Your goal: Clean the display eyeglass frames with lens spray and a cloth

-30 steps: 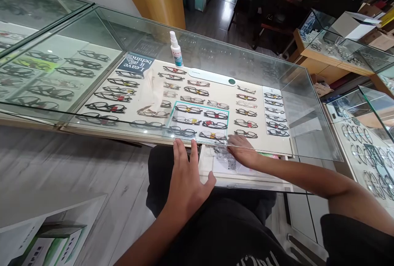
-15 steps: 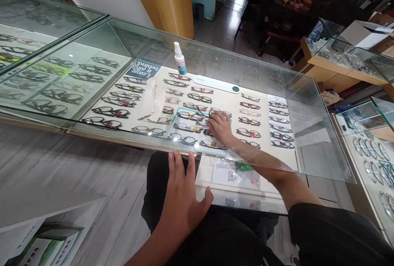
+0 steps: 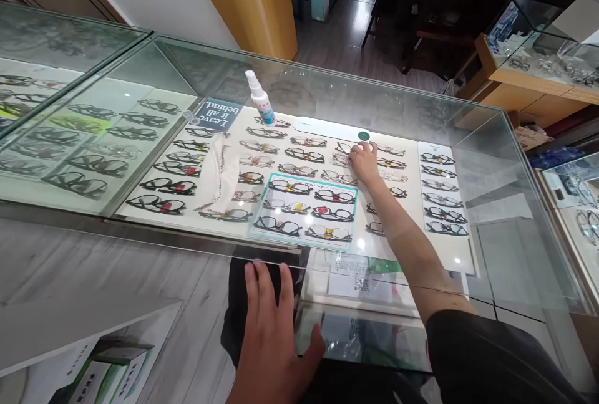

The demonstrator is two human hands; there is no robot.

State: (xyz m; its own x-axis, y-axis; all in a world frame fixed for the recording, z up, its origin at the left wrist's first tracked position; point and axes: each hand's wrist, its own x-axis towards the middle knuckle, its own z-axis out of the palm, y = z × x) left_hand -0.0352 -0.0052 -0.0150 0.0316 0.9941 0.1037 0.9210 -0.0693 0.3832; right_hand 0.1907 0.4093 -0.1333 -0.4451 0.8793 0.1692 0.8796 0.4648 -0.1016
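Observation:
My right hand (image 3: 364, 161) reaches deep inside a glass display case (image 3: 491, 204), up at the far rows of eyeglasses. Its fingers curl round a pale-framed pair of glasses (image 3: 344, 154) just below a white bar with a green dot (image 3: 327, 128). My left hand (image 3: 271, 323) lies open with fingers stretched, its tips at the front edge of the glass top. A teal-bordered tray (image 3: 304, 181) with several pairs sits nearer to me, under my right forearm's left side.
A spray bottle (image 3: 259, 100) stands on the glass top beside a dark sign (image 3: 218, 112). A pale cloth (image 3: 219, 170) lies among the frames. A QR-code sheet (image 3: 358, 276) sits at the front. More cases stand left and right. Boxes (image 3: 107, 366) lie at lower left.
My right hand has moved from the front row, across the teal tray, up to the far rows. The left hand has stayed at the glass edge while the view shifted.

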